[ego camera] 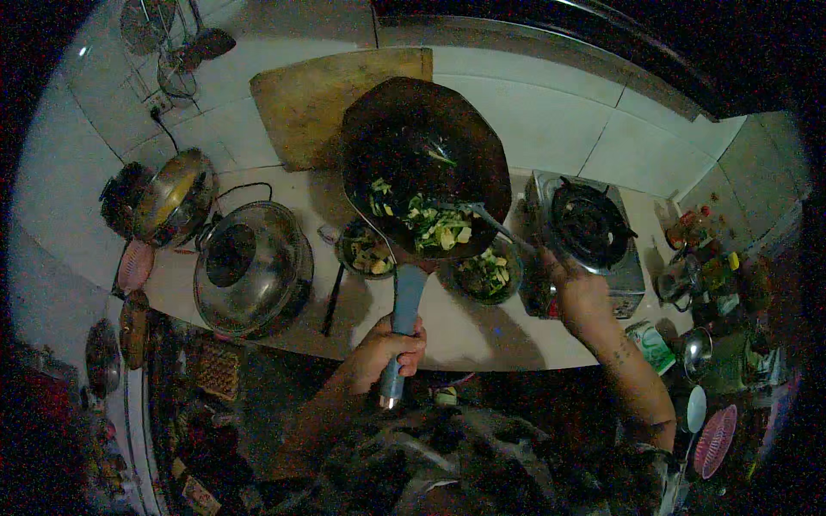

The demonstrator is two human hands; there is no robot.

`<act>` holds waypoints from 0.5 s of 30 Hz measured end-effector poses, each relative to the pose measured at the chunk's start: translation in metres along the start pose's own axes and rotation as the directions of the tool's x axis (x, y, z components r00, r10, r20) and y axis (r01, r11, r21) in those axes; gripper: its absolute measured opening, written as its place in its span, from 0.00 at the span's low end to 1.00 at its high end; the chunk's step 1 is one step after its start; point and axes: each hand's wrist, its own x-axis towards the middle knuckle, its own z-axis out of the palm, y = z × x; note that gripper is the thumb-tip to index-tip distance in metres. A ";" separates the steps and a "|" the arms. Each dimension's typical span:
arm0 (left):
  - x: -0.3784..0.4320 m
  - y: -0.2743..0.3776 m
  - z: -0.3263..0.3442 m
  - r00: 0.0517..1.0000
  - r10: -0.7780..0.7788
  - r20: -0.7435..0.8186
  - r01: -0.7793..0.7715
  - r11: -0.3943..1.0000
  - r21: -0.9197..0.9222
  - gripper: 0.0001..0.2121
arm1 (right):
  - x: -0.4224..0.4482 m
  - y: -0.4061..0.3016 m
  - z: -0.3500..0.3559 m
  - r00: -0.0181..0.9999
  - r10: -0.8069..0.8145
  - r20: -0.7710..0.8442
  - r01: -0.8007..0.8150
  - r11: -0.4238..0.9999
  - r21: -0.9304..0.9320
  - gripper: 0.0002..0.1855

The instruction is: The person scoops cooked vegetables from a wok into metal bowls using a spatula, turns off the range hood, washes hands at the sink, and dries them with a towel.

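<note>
My left hand (397, 351) grips the grey-blue handle of a dark wok (419, 142), which is lifted and tilted over the counter. Chopped green vegetables (439, 226) lie in the wok's near part. At the right, my right hand (574, 290) is closed around the handle of a spatula (497, 222), whose blade reaches into the vegetables. Under the wok's near edge stand two bowls of cooked greens, one on the left (366, 250) and one on the right (488, 274). The right hand's fingers are partly in shadow.
A gas stove (590, 222) stands at the right of the counter, with jars and bottles (710, 277) beyond it. A large lidded pot (251, 264) and a steel bowl (174, 197) are at the left. A wooden cutting board (303, 109) leans on the tiled wall. Black chopsticks (333, 300) lie near the left bowl.
</note>
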 end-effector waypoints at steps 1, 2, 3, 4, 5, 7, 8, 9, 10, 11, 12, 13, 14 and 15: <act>0.003 -0.001 -0.005 1.000 -0.007 -0.001 0.007 1.000 0.011 0.09 | 0.000 0.003 -0.005 1.000 0.011 -0.003 -0.011 1.000 0.006 0.36; 0.005 -0.006 -0.016 1.000 -0.023 0.010 0.023 1.000 -0.010 0.10 | 0.006 0.006 -0.008 0.998 0.058 0.037 -0.059 0.997 0.039 0.35; 0.006 -0.010 -0.023 0.999 -0.038 0.020 0.039 0.999 -0.032 0.10 | 0.015 0.009 -0.008 0.992 0.102 0.080 -0.107 0.992 0.070 0.35; 0.006 -0.010 -0.020 0.999 -0.041 0.019 0.041 0.999 -0.031 0.10 | 0.026 0.007 -0.006 0.988 0.153 0.016 -0.154 0.981 0.116 0.33; 0.005 -0.009 -0.018 1.000 -0.015 0.017 0.015 1.000 0.014 0.10 | 0.040 0.004 -0.002 0.988 0.156 0.018 -0.157 0.980 0.119 0.33; 0.000 -0.007 -0.017 1.000 0.015 0.009 -0.015 0.998 0.060 0.10 | 0.067 -0.006 0.003 0.978 0.208 0.024 -0.209 0.969 0.132 0.32; -0.005 -0.006 -0.019 0.999 0.011 0.033 -0.014 0.997 0.077 0.10 | 0.076 -0.012 0.005 0.987 0.160 0.023 -0.162 0.982 0.100 0.32; -0.010 -0.005 -0.020 0.998 0.007 0.059 -0.012 0.995 0.095 0.10 | 0.074 -0.018 0.001 0.987 0.157 0.021 -0.158 0.982 0.105 0.32; -0.019 -0.003 -0.018 0.999 0.023 0.048 -0.027 0.996 0.089 0.10 | 0.072 -0.031 0.000 0.991 0.102 0.085 -0.109 0.991 0.078 0.31; -0.016 0.001 -0.010 1.000 0.011 -0.013 -0.010 0.998 0.064 0.10 | 0.065 -0.034 0.003 0.983 0.075 0.166 -0.082 0.996 0.040 0.31; -0.012 0.002 -0.008 0.997 -0.003 -0.074 0.006 0.999 0.039 0.10 | 0.052 -0.034 -0.002 0.967 0.090 0.238 -0.096 0.995 0.016 0.30; -0.015 0.004 -0.011 0.997 -0.002 -0.082 0.005 0.999 0.037 0.10 | 0.048 -0.031 -0.015 0.968 0.082 0.238 -0.090 0.996 0.023 0.30; -0.017 0.000 -0.020 0.997 0.033 -0.064 -0.031 0.999 0.041 0.10 | 0.043 -0.027 -0.026 0.976 0.058 0.209 -0.072 0.996 0.059 0.29; -0.021 -0.002 -0.024 0.997 0.068 -0.048 -0.066 0.997 0.045 0.10 | 0.041 -0.025 -0.033 0.983 0.034 0.179 -0.052 0.994 0.096 0.29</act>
